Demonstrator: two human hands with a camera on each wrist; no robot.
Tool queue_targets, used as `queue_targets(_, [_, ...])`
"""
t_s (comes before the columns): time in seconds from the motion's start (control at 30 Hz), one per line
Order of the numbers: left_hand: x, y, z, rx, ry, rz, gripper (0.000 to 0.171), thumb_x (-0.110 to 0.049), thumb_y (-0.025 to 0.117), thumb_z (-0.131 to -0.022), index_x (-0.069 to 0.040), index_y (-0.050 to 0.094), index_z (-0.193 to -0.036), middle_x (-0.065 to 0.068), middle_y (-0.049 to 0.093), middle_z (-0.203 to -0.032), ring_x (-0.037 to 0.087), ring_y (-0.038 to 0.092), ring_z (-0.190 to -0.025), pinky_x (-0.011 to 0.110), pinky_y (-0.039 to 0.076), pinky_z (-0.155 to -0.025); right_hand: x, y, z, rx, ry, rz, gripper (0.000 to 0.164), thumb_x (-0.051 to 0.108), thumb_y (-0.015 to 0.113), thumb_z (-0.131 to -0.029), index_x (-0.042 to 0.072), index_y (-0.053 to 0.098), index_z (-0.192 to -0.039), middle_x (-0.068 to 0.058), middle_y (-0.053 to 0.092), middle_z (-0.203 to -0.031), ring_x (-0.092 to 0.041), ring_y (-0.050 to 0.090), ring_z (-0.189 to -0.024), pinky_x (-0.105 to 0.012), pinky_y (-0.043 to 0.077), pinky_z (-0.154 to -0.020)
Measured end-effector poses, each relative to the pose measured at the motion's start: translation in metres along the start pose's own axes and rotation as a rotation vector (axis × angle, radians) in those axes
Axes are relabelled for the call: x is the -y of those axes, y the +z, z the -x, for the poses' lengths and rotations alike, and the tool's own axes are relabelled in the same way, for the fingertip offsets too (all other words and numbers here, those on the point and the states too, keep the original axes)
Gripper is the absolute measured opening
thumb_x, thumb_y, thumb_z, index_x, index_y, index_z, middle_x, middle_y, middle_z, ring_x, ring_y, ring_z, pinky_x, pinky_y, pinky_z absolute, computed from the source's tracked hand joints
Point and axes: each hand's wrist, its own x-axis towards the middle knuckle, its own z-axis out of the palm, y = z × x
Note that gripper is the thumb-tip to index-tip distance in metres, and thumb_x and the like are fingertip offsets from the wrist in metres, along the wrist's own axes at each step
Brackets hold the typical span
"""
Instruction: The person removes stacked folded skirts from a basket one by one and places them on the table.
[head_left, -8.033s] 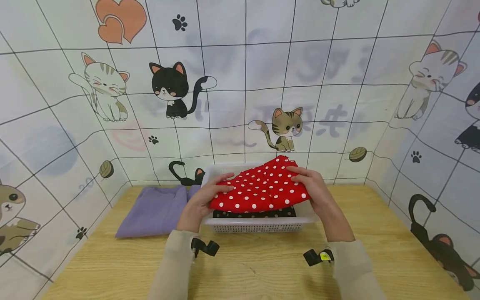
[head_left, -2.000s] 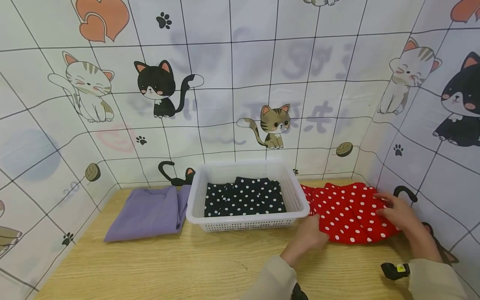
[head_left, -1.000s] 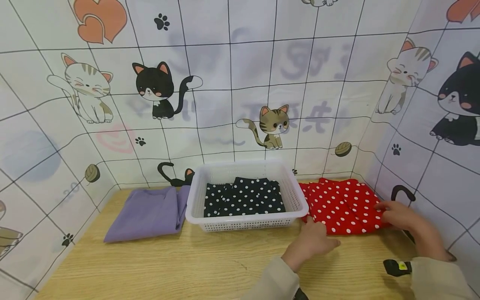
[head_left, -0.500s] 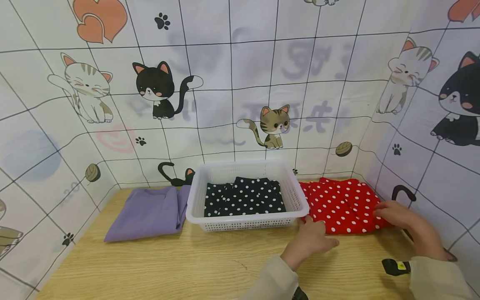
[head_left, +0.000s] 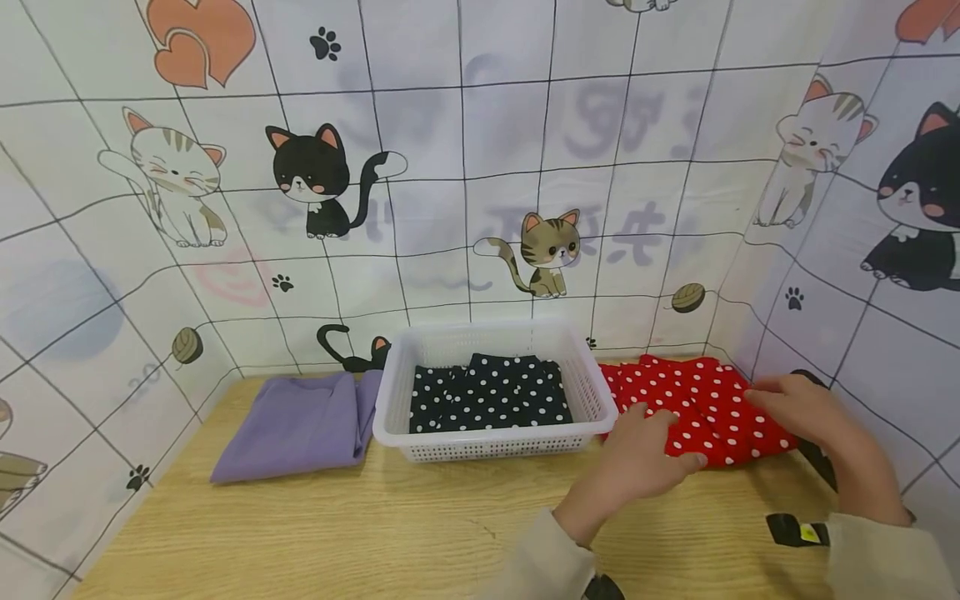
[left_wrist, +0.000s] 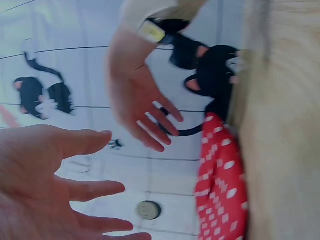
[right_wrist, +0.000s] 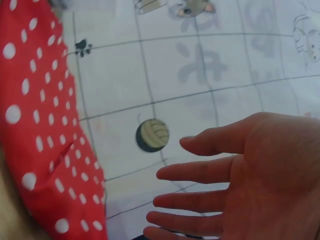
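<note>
A folded red cloth with white dots [head_left: 705, 404] lies on the table, right of a white plastic basket [head_left: 495, 438]. My left hand [head_left: 637, 454], fingers spread, hovers over its near left corner. Over the right edge is my right hand [head_left: 806, 412], its fingers straight and holding nothing. Both wrist views show spread fingers apart from the fabric: the left hand [left_wrist: 45, 185] faces the right one across the red cloth [left_wrist: 222, 185], and the right hand [right_wrist: 270, 175] stands beside it. Inside the basket lies a folded black cloth with white dots [head_left: 487, 398].
To the basket's left sits a folded purple cloth [head_left: 292, 429], partly tucked behind the basket's side. A wooden table [head_left: 337, 533] carries everything. Cat-printed wall sheeting [head_left: 450, 200] rises behind and on both sides.
The red cloth went from both hands above the basket to the table at right, then was shifted slightly back. In the last half second both hands have lifted off it.
</note>
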Motion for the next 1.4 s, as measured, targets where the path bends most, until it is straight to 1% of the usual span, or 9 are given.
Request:
queue_targets(0.23, [0.015, -0.043, 0.027, -0.126, 0.035, 0.13, 0.048, -0.042, 0.069, -0.096, -0.022, 0.062, -0.139, -0.003, 0.055, -0.149, 0.015, 0.052, -0.136, 0.038, 0.052, -0.106, 0.028, -0.004, 0.011, -0.101, -0.079, -0.028, 0.062, 0.036, 0.046, -0.109, -0.014, 0.043, -0.144, -0.046, 0.043, -0.139, -0.062, 0.045, -0.12, -0.067, 0.054, -0.085])
queue_targets(0.43, [0.035, -0.082, 0.064, -0.197, 0.058, 0.105, 0.05, -0.04, 0.068, -0.098, -0.021, 0.059, -0.144, -0.001, 0.054, -0.152, 0.021, 0.054, -0.138, 0.043, 0.05, -0.111, 0.064, -0.005, 0.024, -0.171, -0.153, -0.047, 0.06, 0.04, 0.048, -0.109, -0.005, 0.045, -0.148, -0.043, 0.046, -0.143, -0.06, 0.046, -0.123, -0.071, 0.05, -0.085])
queue_targets(0.57, [0.054, -0.103, 0.085, -0.273, 0.061, 0.08, 0.051, -0.039, 0.069, -0.098, -0.02, 0.06, -0.143, 0.0, 0.054, -0.151, 0.022, 0.055, -0.137, 0.046, 0.05, -0.111, 0.09, -0.003, 0.032, -0.227, -0.213, -0.077, 0.055, 0.035, 0.051, -0.108, -0.001, 0.047, -0.149, -0.039, 0.048, -0.144, -0.059, 0.047, -0.124, -0.072, 0.05, -0.087])
queue_targets(0.7, [0.083, -0.119, 0.095, -0.343, 0.047, 0.091, 0.05, -0.037, 0.069, -0.098, -0.017, 0.06, -0.142, 0.004, 0.057, -0.148, 0.028, 0.058, -0.135, 0.052, 0.049, -0.11, 0.113, 0.003, 0.035, -0.276, -0.272, -0.104, 0.051, 0.03, 0.056, -0.106, 0.001, 0.05, -0.148, -0.036, 0.051, -0.145, -0.057, 0.049, -0.124, -0.071, 0.051, -0.088])
queue_targets(0.83, [0.122, -0.13, 0.095, -0.398, -0.009, 0.123, 0.049, -0.034, 0.07, -0.098, -0.014, 0.059, -0.142, 0.009, 0.058, -0.146, 0.033, 0.058, -0.133, 0.054, 0.05, -0.106, 0.135, 0.011, 0.034, -0.286, -0.3, -0.136, 0.05, 0.031, 0.057, -0.106, 0.004, 0.052, -0.148, -0.032, 0.054, -0.145, -0.053, 0.053, -0.123, -0.07, 0.053, -0.089])
queue_targets(0.97, [0.161, -0.142, 0.088, -0.468, -0.088, 0.235, 0.049, -0.027, 0.069, -0.099, -0.011, 0.058, -0.143, 0.015, 0.057, -0.147, 0.036, 0.059, -0.131, 0.053, 0.055, -0.1, 0.158, 0.021, 0.031, -0.279, -0.342, -0.173, 0.05, 0.032, 0.059, -0.105, 0.005, 0.053, -0.147, -0.029, 0.057, -0.144, -0.051, 0.057, -0.124, -0.066, 0.056, -0.091])
queue_targets(1.13, [0.196, -0.151, 0.078, -0.58, -0.214, 0.342, 0.049, -0.027, 0.068, -0.099, -0.011, 0.056, -0.144, 0.015, 0.05, -0.153, 0.038, 0.057, -0.136, 0.054, 0.054, -0.104, 0.187, 0.032, 0.024, -0.247, -0.375, -0.237, 0.05, 0.029, 0.062, -0.103, 0.006, 0.053, -0.147, -0.025, 0.057, -0.146, -0.048, 0.057, -0.128, -0.06, 0.058, -0.093])
queue_targets(1.23, [0.206, -0.153, 0.072, -0.577, -0.294, 0.405, 0.05, -0.029, 0.066, -0.1, -0.011, 0.054, -0.145, 0.014, 0.047, -0.156, 0.039, 0.053, -0.14, 0.056, 0.049, -0.109, 0.2, 0.039, 0.015, -0.221, -0.371, -0.283, 0.049, 0.028, 0.061, -0.103, 0.006, 0.053, -0.146, -0.024, 0.057, -0.146, -0.048, 0.057, -0.13, -0.058, 0.058, -0.094])
queue_targets(1.4, [0.217, -0.151, 0.064, -0.502, -0.413, 0.543, 0.056, -0.044, 0.057, -0.103, -0.013, 0.049, -0.15, 0.014, 0.044, -0.159, 0.039, 0.044, -0.147, 0.059, 0.04, -0.117, 0.212, 0.06, -0.011, -0.191, -0.342, -0.341, 0.046, 0.026, 0.058, -0.105, 0.007, 0.053, -0.147, -0.023, 0.056, -0.148, -0.046, 0.054, -0.134, -0.059, 0.055, -0.1])
